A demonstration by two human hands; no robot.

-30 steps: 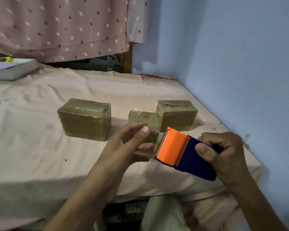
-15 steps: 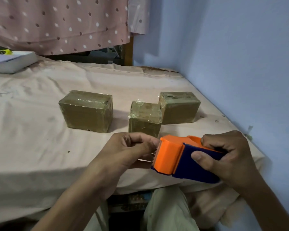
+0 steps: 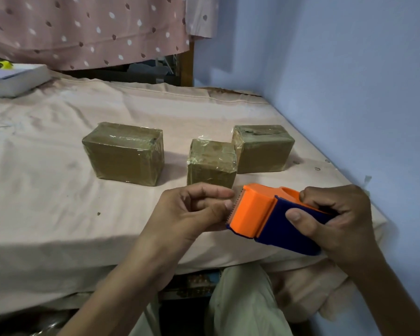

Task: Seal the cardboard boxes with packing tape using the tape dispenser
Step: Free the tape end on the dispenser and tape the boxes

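A: How much room is there around the work?

B: The bed [image 3: 58, 190] has a wide bare stretch of pale pink sheet on the left and in front of the boxes. Its right edge runs along the blue wall [image 3: 349, 81], and the near edge drops off just under the hands.

A: Where are the boxes?

B: Three cardboard boxes stand mid-bed. The left box [image 3: 125, 155] stands well apart from the others. The middle box [image 3: 212, 163] is smaller and sits just beside the right box [image 3: 263, 149], which is near the wall edge. All three are brown and wrapped in glossy clear tape; the right one has a torn strip along its top.

A: And the dispenser?

B: The tape dispenser [image 3: 272, 218] is held in the air over the near edge, in front of the middle box. It has an orange head with a toothed blade facing left and a dark blue body.

A: The hands?

B: The right hand [image 3: 337, 219] grips the blue body, thumb on the near side, fingers curled over the top. The left hand [image 3: 192, 212] has thumb and fingers pinched together right at the blade; I cannot tell whether tape is between them.

A: Anything else?

B: A white book [image 3: 12, 80] lies at the far left, under a pink dotted curtain [image 3: 87, 30].
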